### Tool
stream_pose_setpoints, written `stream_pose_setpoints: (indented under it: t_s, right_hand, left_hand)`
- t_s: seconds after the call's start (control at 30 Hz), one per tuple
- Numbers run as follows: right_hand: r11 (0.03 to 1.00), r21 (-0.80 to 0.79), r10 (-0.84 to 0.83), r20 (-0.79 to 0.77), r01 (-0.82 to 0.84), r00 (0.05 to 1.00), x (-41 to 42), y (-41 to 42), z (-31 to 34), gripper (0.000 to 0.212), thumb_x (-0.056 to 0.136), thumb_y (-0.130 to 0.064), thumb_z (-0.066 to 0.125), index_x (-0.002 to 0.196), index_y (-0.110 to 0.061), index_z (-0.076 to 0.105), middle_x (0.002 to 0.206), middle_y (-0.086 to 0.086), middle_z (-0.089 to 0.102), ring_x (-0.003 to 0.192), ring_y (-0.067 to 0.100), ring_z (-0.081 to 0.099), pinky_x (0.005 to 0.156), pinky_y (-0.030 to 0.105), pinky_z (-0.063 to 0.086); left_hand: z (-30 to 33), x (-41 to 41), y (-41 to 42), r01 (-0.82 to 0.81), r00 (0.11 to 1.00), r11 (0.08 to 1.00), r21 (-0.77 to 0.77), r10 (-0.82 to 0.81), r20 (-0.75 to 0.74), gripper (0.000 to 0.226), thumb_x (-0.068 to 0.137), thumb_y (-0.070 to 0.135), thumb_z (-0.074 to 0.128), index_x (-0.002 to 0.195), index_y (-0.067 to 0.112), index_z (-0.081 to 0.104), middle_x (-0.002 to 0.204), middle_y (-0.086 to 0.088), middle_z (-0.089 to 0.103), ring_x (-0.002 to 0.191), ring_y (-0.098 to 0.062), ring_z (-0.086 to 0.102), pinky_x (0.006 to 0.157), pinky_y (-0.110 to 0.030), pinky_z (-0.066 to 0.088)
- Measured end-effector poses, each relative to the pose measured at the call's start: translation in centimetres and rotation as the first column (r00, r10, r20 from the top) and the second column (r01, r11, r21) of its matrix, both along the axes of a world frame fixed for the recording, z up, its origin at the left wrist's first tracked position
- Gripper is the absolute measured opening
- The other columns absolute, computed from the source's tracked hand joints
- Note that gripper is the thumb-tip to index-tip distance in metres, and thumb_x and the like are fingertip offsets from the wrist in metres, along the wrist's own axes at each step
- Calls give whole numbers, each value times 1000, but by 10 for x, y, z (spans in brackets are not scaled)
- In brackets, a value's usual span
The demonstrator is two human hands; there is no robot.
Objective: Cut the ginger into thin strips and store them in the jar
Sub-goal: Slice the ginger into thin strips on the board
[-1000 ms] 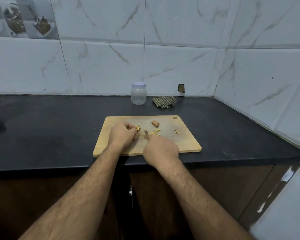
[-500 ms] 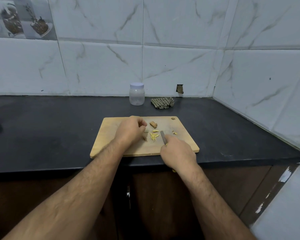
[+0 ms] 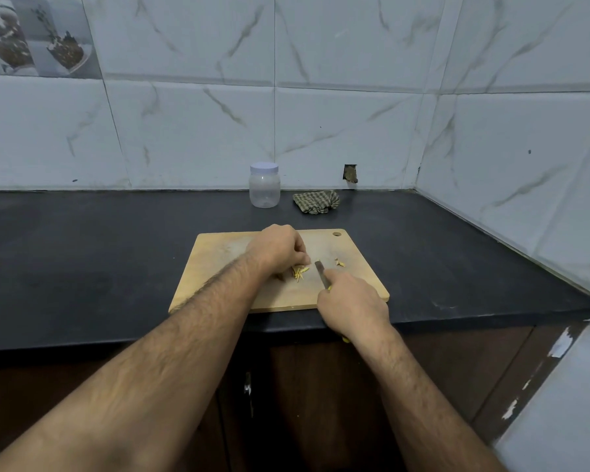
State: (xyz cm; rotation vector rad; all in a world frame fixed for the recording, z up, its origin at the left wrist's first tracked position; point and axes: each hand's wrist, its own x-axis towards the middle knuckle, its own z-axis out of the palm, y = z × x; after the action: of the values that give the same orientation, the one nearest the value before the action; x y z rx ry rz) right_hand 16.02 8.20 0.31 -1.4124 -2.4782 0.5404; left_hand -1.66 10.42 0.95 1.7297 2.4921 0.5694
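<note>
A wooden cutting board [image 3: 218, 267] lies on the black counter. On its middle lies a small heap of yellow ginger strips [image 3: 299, 271], and a few more bits [image 3: 339, 262] lie to the right. My left hand [image 3: 280, 248] is curled with its fingertips just above the heap. It covers the spot where the brown ginger piece lay, so the piece is hidden. My right hand [image 3: 353, 304] grips the knife [image 3: 321, 274], whose blade points up the board just right of the strips. The clear jar [image 3: 264, 187] stands lidded by the wall.
A checked cloth [image 3: 315, 202] is bunched right of the jar. The tiled wall meets the counter [image 3: 457, 253] at a corner on the right. The counter's front edge runs just below the board, with dark cabinet doors [image 3: 457, 369] beneath.
My left hand has moved right and up the board, over the brown ginger piece. My right hand drew the knife back to the right, which uncovered the strips.
</note>
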Motion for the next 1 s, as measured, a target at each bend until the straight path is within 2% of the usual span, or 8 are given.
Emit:
stream_pose_setpoints:
  t_s: [0.2, 0.3, 0.37, 0.53, 0.6, 0.7, 0.83, 1.0]
  right_hand:
    - [1000, 1, 5, 9, -5, 1000, 0, -1, 1, 51, 97, -21, 39, 148, -28, 40, 136, 1, 57, 120, 24, 53, 85, 35, 43]
    - [1000, 7, 10, 11, -10, 1000, 1, -2, 2, 49, 97, -21, 39, 145, -27, 43, 133, 1, 58, 118, 25, 54, 81, 35, 42]
    - [1000, 13, 22, 7, -22, 1000, 1, -4, 2, 48, 96, -21, 39, 144, -28, 44, 131, 1, 59, 116, 25, 55, 83, 36, 44]
    - [993, 59, 100, -21, -98, 995, -7, -18, 6, 52, 96, -19, 40, 146, -33, 42, 129, -1, 61, 114, 24, 56, 86, 37, 47]
    - [987, 77, 144, -12, -143, 989, -14, -26, 8, 53, 96, -20, 40, 147, -34, 41, 132, -1, 60, 118, 25, 55, 88, 37, 46]
    - [979, 75, 190, 11, -190, 982, -21, -36, 5, 53, 96, -21, 42, 147, -35, 42, 133, 0, 60, 119, 25, 55, 89, 36, 45]
    - [984, 77, 160, 54, -164, 986, -19, -34, 2, 54, 96, -20, 42, 148, -37, 39, 125, 0, 62, 113, 24, 57, 78, 34, 42]
    - [995, 50, 85, 68, -88, 994, -12, -24, 9, 61, 95, -18, 40, 153, -38, 32, 134, 0, 58, 121, 24, 54, 85, 33, 43]
  left_hand:
    - [0, 2, 6, -9, 997, 1000, -27, 7, -72, 14, 85, 29, 71, 72, 30, 65, 100, 8, 73, 89, -13, 65, 77, -33, 56]
    - [1, 1, 4, -25, 999, 999, 44, 27, -45, 12, 89, 27, 64, 81, 22, 71, 91, 4, 73, 86, -16, 65, 73, -30, 53]
    - [3, -1, -4, -48, 999, 991, 128, 47, 9, 14, 91, 25, 62, 87, 19, 74, 82, 8, 69, 81, -13, 63, 68, -27, 49]
    - [0, -19, -31, -194, 963, 946, 258, 133, 236, 18, 87, 23, 62, 72, 17, 68, 71, 7, 69, 69, -11, 63, 62, -27, 51]
    - [-4, -26, -43, -250, 935, 933, 257, 165, 313, 21, 84, 20, 63, 66, 11, 67, 69, 3, 70, 66, -11, 62, 58, -25, 47]
    - [-9, -30, -57, -286, 895, 926, 245, 167, 414, 25, 81, 14, 67, 56, 15, 66, 69, 4, 72, 70, -13, 64, 64, -27, 48]
    - [-13, -30, -64, -318, 856, 925, 208, 186, 483, 14, 80, 20, 75, 70, 10, 74, 75, 1, 74, 66, -13, 59, 68, -32, 51]
    - [-12, -21, -61, -295, 802, 947, 131, 170, 573, 22, 80, 17, 74, 59, 15, 69, 66, 0, 72, 55, -12, 55, 56, -25, 42]
